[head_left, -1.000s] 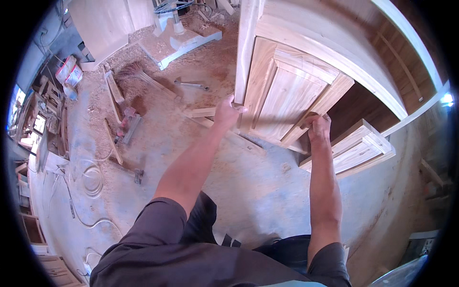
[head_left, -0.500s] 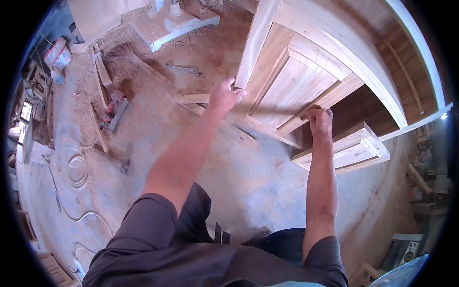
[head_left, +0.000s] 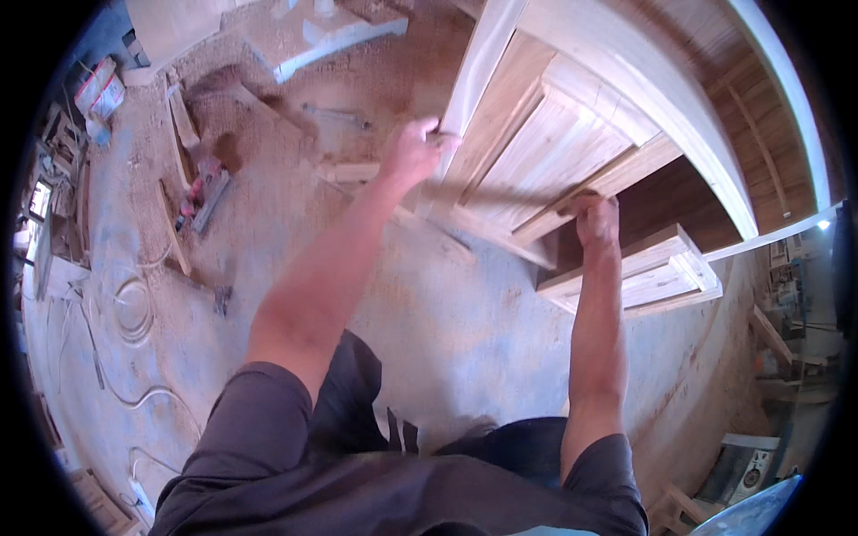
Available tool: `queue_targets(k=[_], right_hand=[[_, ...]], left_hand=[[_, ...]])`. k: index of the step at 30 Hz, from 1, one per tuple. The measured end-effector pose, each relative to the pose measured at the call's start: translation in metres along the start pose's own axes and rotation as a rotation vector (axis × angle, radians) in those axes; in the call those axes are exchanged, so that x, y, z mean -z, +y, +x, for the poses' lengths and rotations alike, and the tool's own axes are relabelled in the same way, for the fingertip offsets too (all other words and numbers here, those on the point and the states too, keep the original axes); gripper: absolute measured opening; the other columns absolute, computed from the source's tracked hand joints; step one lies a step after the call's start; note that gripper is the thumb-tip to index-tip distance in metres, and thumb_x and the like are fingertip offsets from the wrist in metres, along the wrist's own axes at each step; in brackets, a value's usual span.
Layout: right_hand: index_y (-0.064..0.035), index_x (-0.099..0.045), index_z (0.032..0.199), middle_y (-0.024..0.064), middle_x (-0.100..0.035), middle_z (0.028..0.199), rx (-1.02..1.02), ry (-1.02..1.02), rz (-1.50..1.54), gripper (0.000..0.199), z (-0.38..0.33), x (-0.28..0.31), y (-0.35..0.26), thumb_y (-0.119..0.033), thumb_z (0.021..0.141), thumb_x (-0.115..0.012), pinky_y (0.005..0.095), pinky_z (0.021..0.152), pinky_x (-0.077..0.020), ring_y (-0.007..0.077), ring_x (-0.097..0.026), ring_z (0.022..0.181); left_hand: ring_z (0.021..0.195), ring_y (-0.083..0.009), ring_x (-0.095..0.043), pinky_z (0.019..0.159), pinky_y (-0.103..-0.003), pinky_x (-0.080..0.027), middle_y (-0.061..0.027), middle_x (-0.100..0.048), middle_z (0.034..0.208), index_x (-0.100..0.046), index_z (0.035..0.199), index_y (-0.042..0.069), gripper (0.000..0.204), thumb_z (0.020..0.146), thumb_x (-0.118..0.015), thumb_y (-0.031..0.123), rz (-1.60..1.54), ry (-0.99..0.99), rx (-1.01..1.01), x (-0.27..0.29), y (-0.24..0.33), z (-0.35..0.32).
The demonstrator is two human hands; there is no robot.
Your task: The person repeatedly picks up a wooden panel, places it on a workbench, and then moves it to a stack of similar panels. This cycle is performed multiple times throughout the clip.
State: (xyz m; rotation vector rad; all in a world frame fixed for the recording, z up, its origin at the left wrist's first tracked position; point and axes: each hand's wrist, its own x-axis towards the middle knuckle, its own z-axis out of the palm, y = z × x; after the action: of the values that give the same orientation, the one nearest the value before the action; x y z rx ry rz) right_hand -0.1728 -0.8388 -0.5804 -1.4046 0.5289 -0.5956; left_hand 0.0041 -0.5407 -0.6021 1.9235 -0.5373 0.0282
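A pale, unfinished wooden cabinet (head_left: 617, 54) fills the upper right. Its panelled cabinet door (head_left: 559, 125) lies across the front opening, beside the cabinet's left upright. My left hand (head_left: 417, 154) is closed at the lower end of that upright, thumb and fingers pinched about its edge. At the door's right edge my right hand (head_left: 597, 219) has its fingers curled over the stile; the fingertips are partly hidden. Just right of this hand, a second panelled door (head_left: 639, 286) stands swung outward, with the dark cabinet interior (head_left: 661, 196) showing between the two doors.
Wood offcuts (head_left: 349, 171), a wrench (head_left: 336, 114), a red power tool (head_left: 207, 188) and a hammer (head_left: 222, 299) lie on the dusty floor to the left. A coiled hose (head_left: 134, 311) trails nearby. More timber (head_left: 773, 335) leans at the far right.
The view has turned slightly, so the floor things on the left sit a little higher and further left. Both hands keep their places on the cabinet and door, which look hardly moved.
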Motion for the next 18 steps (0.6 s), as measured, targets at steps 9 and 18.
queue_targets(k=[9,18], right_hand=[[0.0084,-0.067,0.086,0.015,-0.066,0.091,-0.043,-0.068,0.111,0.022,0.019,0.026,0.024,0.014,0.066,-0.059,0.0337,0.083,-0.0524,0.0268,-0.064,0.089],[0.0058,-0.064,0.097,0.0128,-0.066,0.095,-0.022,-0.006,0.152,0.036,0.016,0.024,0.047,0.018,0.063,-0.06,0.0338,0.074,-0.0543,0.0254,-0.065,0.085]], left_hand=[[0.076,-0.0134,-0.066,0.075,-0.029,-0.054,-0.0111,-0.072,0.093,-0.053,0.135,-0.005,0.066,0.084,-0.077,0.03,-0.237,-0.071,0.183,0.014,0.005,-0.006],[0.08,-0.017,-0.068,0.075,-0.027,-0.056,-0.0136,-0.072,0.098,-0.052,0.138,-0.002,0.065,0.083,-0.078,0.024,-0.242,-0.099,0.407,0.025,-0.026,-0.022]])
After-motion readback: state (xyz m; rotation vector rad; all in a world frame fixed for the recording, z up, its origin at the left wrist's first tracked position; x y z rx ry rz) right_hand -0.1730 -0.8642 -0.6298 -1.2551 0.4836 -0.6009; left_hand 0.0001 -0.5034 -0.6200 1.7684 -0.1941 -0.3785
